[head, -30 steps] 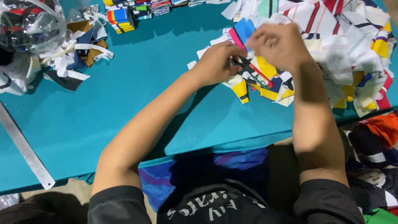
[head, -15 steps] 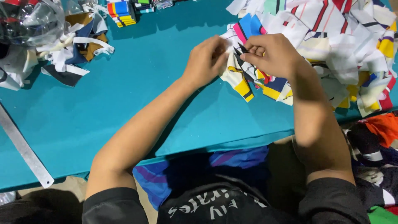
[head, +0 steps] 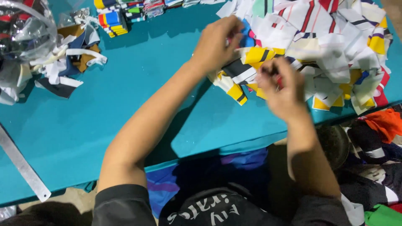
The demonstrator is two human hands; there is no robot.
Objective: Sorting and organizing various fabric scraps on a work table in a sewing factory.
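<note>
Head view, teal table (head: pixel 125 104), fabric scraps (head: pixel 335 46), metal ruler (head: pixel 21 167)

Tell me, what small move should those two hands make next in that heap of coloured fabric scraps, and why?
Probably draw the yellow-and-black striped piece toward the table's bare teal edge. The left hand already rests on the heap beside it, and the blurred right hand hovers just below; other scraps overlap it.

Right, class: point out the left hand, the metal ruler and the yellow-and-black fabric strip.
left hand (head: pixel 216 42), head view, back of the hand.
metal ruler (head: pixel 23 166), head view, middle of its flat blade.
yellow-and-black fabric strip (head: pixel 234 90), head view, its yellow end.
</note>
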